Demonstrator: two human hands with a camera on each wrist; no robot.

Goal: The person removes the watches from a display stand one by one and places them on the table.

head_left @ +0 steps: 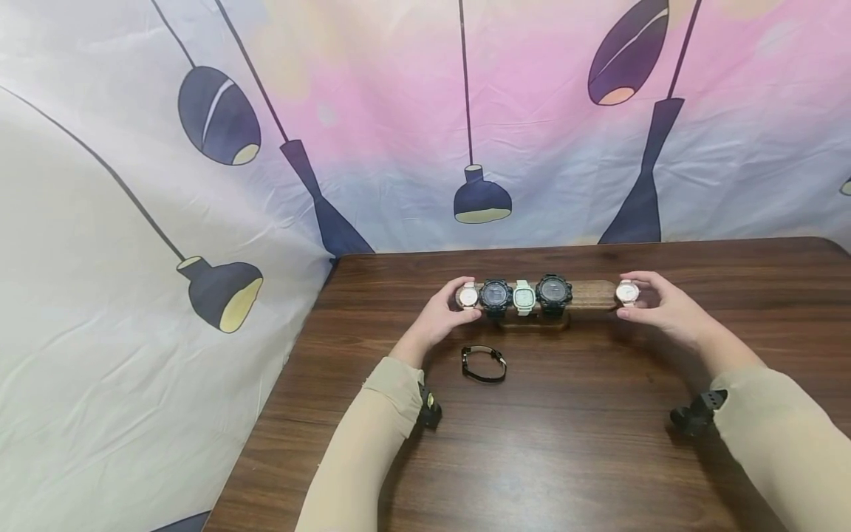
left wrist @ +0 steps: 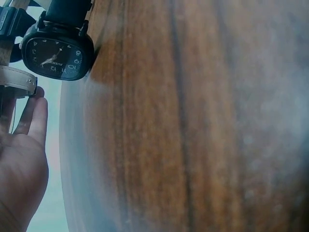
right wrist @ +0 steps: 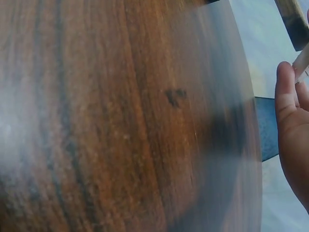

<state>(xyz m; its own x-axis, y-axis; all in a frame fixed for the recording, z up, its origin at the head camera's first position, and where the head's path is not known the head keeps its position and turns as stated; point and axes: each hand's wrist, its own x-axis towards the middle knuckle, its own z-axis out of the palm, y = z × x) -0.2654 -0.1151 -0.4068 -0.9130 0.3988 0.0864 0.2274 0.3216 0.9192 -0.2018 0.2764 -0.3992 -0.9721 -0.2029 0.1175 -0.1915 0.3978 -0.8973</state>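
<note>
A wooden watch stand (head_left: 593,295) bears a row of watches: a white one (head_left: 468,295) at its left end, then a black one (head_left: 496,294), a pale green one (head_left: 524,297) and another black one (head_left: 554,292). My left hand (head_left: 435,318) holds the left-end white watch between thumb and fingers; its pale strap (left wrist: 18,79) shows at the fingertips in the left wrist view. Just off the stand's right end, my right hand (head_left: 673,307) pinches another white watch (head_left: 627,293). In the right wrist view only part of that strap (right wrist: 302,60) is visible.
Nearer than the stand, a black-strapped watch (head_left: 488,378) lies on the brown wooden table (head_left: 565,443), its strap looped. Behind the table's far edge hangs a cloth backdrop (head_left: 399,111) printed with lamps. Dark wrist cameras (head_left: 694,415) sit at the sleeves.
</note>
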